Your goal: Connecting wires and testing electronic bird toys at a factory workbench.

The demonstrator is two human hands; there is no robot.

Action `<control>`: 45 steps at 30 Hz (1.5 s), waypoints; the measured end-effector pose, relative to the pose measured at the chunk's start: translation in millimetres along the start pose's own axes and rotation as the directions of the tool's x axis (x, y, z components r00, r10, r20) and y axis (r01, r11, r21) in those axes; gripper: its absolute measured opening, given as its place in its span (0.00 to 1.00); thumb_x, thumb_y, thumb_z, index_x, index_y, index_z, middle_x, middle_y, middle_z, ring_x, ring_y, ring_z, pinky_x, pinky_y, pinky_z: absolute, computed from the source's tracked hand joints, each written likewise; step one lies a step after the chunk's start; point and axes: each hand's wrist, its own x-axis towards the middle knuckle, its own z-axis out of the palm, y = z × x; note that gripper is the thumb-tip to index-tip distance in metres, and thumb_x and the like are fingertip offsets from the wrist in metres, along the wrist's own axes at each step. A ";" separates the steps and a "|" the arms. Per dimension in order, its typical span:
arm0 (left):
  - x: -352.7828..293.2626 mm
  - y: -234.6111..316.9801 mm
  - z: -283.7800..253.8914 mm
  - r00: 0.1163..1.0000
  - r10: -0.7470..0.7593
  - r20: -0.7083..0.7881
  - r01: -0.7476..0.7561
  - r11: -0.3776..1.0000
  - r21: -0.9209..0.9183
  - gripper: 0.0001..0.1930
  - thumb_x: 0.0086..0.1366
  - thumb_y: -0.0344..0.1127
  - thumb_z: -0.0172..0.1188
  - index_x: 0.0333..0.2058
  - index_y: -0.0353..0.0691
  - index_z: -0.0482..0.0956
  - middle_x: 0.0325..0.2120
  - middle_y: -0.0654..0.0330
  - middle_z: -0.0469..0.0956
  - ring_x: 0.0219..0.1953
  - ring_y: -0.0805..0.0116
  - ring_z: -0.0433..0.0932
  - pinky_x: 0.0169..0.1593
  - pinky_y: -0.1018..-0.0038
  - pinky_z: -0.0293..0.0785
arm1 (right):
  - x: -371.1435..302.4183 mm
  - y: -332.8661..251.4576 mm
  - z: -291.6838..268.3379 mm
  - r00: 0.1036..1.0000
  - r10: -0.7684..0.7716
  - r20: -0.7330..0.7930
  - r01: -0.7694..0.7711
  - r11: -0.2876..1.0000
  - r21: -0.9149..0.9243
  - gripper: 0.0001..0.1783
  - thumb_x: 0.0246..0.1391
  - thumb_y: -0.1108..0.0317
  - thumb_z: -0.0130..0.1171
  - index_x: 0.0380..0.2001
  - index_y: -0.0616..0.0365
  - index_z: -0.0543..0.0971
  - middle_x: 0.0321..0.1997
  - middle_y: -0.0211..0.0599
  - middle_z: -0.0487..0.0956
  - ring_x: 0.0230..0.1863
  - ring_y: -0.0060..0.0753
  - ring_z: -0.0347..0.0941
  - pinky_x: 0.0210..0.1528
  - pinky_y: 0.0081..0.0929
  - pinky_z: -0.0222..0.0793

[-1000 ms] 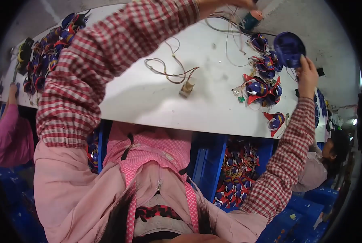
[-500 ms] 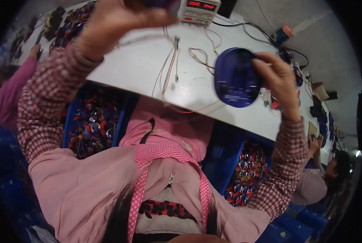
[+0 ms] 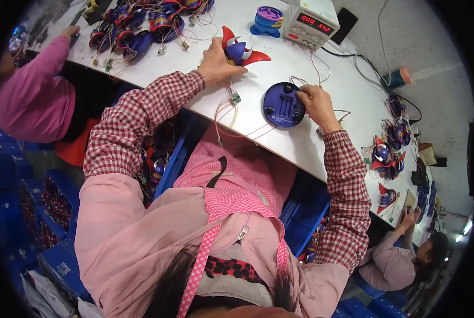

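My left hand [image 3: 218, 64] is closed on a toy shell [image 3: 237, 51] with a purple-blue body, white horn-like pieces and red wings. Thin wires run down from beneath that hand to a small green circuit board [image 3: 236, 98] near the table edge. With the thumb and fingers of my right hand [image 3: 318, 106] I grip the rim of a round purple base [image 3: 283, 120]. Its underside faces up, showing a battery compartment with slots and dark round feet. The base is close over the white table; I cannot tell whether it rests on it.
A power supply [image 3: 311, 24] with a red display stands at the back, beside a blue and purple round toy [image 3: 268, 22]. Wired toy shells [image 3: 165, 27] pile up at the far left, more [image 3: 384, 153] at right. Co-workers sit on both sides. Blue bins [image 3: 296, 225] stand below the table.
The view has swung toward the left. Against the table, my left hand has come lower with the toy shell, which now shows clearly. My right hand still holds the purple base, now flatter and closer to the table.
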 end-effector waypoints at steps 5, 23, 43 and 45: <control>9.9 -5.9 14.0 0.998 -0.063 -0.011 0.062 0.922 0.382 0.51 0.38 0.62 0.70 0.48 0.27 0.56 0.44 0.43 0.65 0.49 0.51 0.65 0.53 0.61 0.61 | -28.9 -5.7 -15.4 0.991 -0.010 -0.136 -0.006 0.994 -0.112 0.14 0.52 0.68 0.58 0.41 0.63 0.76 0.36 0.45 0.75 0.26 0.30 0.73 0.29 0.25 0.68; -31.9 74.8 60.1 0.932 0.304 0.195 -0.312 0.950 0.011 0.26 0.59 0.49 0.58 0.47 0.33 0.68 0.31 0.50 0.75 0.30 0.58 0.75 0.32 0.67 0.72 | -93.8 34.5 -36.7 0.888 0.388 -0.248 -0.169 0.775 0.609 0.16 0.54 0.66 0.60 0.42 0.65 0.72 0.31 0.32 0.76 0.22 0.14 0.64 0.25 0.13 0.62; -15.3 63.4 85.0 0.947 0.187 0.260 -0.213 0.974 0.072 0.11 0.59 0.36 0.51 0.37 0.36 0.71 0.19 0.46 0.75 0.24 0.46 0.76 0.29 0.56 0.71 | -48.2 -30.4 18.5 0.870 -0.294 -0.396 0.348 0.935 0.070 0.14 0.45 0.77 0.64 0.37 0.62 0.73 0.38 0.40 0.76 0.37 0.37 0.74 0.31 0.25 0.72; -15.9 63.6 85.0 0.948 0.200 0.249 -0.220 0.974 0.052 0.11 0.59 0.35 0.51 0.37 0.36 0.71 0.18 0.46 0.75 0.24 0.46 0.76 0.29 0.56 0.71 | -47.7 -30.9 22.0 0.854 -0.333 -0.400 0.376 0.926 0.032 0.15 0.44 0.77 0.64 0.37 0.62 0.74 0.38 0.40 0.76 0.36 0.38 0.74 0.33 0.26 0.72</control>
